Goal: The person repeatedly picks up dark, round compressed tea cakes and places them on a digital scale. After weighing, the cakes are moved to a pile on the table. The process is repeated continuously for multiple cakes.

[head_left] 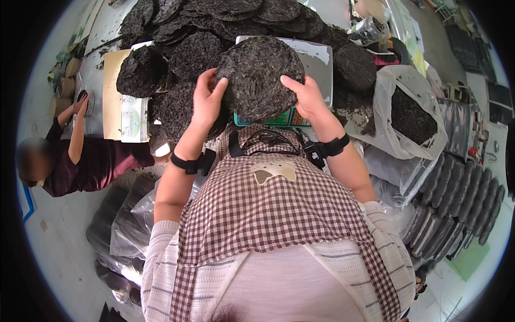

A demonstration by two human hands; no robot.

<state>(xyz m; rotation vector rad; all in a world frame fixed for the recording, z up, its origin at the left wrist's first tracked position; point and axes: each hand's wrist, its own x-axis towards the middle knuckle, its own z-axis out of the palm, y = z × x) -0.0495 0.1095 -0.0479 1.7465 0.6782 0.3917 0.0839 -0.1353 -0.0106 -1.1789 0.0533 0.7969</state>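
Note:
Between my hands is a round, dark cake of dried seaweed [262, 78], its broad face toward me. My left hand [208, 99] grips its left edge, thumb on the face. On the opposite edge my right hand [308, 98] holds it in the same way, fingers mostly hidden behind. The cake is over a digital scale with a metal plate [320, 70] and a green keypad panel [276, 119]; whether it touches the plate, I cannot tell. Stacked seaweed cakes [196, 56] stand just left of my left hand.
Many seaweed cakes [225, 21] are heaped at the back, and another stack [354, 67] stands right of the scale. A plastic bag of loose seaweed [410, 118] sits at right. Packed dark bundles [461, 188] are piled lower right. Another person [91, 161] works at far left.

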